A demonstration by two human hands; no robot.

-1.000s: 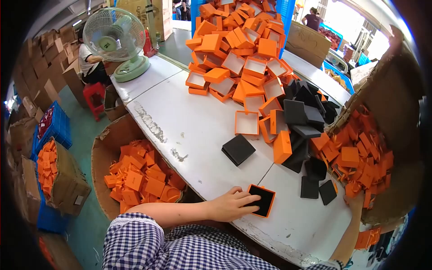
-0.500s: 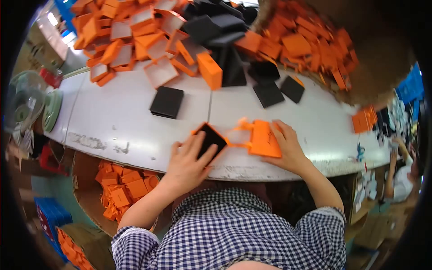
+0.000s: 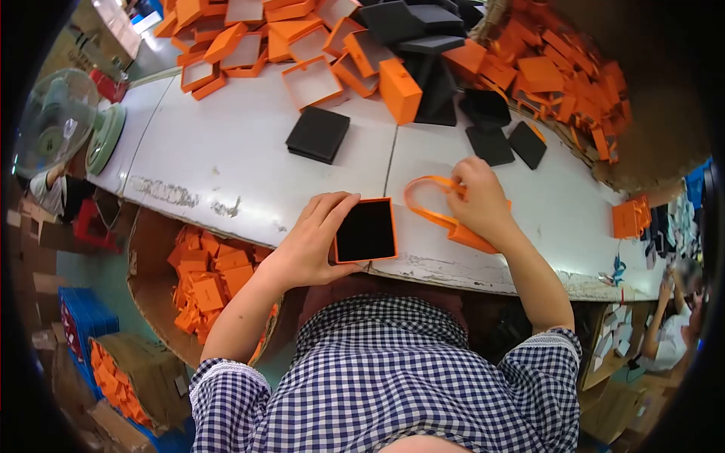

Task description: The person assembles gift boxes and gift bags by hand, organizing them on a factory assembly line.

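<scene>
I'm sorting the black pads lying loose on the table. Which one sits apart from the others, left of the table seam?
The black pad lying alone left of the seam, above the left hand. The other loose ones lie right of the seam, near the cardboard box.

left hand [image 3: 313,241] now gripping the orange box with black insert [image 3: 366,230] squarely at the table's near edge instead of pressing it flat, right hand [image 3: 477,198] now lifting the orange bag [image 3: 453,219] by its handle

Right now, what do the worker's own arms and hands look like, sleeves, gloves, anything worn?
Both hands are bare: no gloves, rings or watch visible on the left hand or the right hand. The forearms are bare too. The person wears a short-sleeved shirt in a small blue-and-white check, with a pale patterned trim band at each sleeve cuff.
</scene>
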